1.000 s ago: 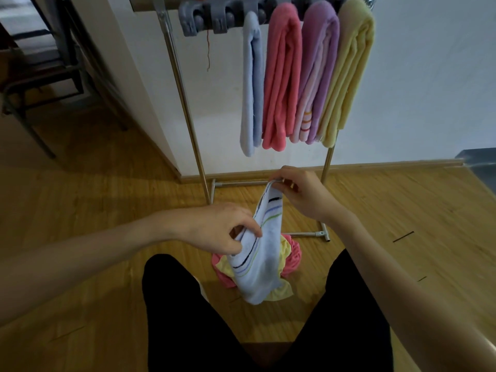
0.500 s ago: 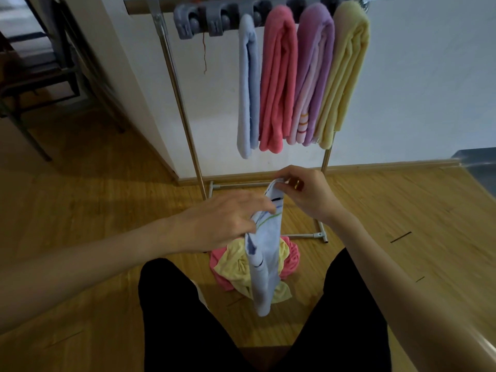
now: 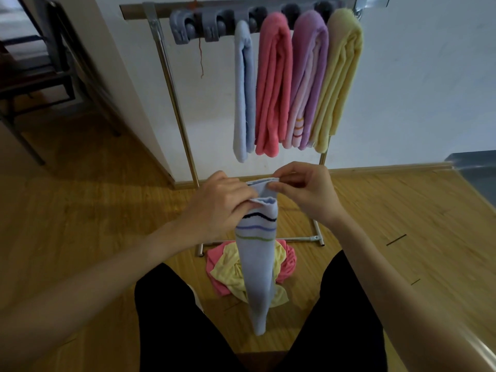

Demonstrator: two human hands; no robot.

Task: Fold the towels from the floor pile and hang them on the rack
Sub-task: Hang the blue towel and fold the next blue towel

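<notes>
A pale blue striped towel (image 3: 258, 267) hangs long and narrow between my knees. My left hand (image 3: 218, 204) pinches its top edge from the left, and my right hand (image 3: 304, 193) pinches the same edge from the right. Beneath it on the floor lies the pile: a yellow towel (image 3: 228, 275) on a pink towel (image 3: 288, 261). The metal rack (image 3: 171, 84) stands against the wall just ahead. Folded towels hang from its grey clips: light blue (image 3: 243, 89), pink (image 3: 273, 84), purple (image 3: 308, 81) and yellow (image 3: 339, 79).
Two grey clips (image 3: 197, 26) at the rack's left end hold nothing. A dark metal chair (image 3: 35, 84) stands far left beyond a wall corner. My black-trousered legs (image 3: 182, 323) frame the pile on the wooden floor. A grey ledge (image 3: 475, 170) sits at the right.
My left hand has risen from the towel's lower part to its top edge beside my right hand. The towel has gone from a loose bunch to a long narrow hanging strip.
</notes>
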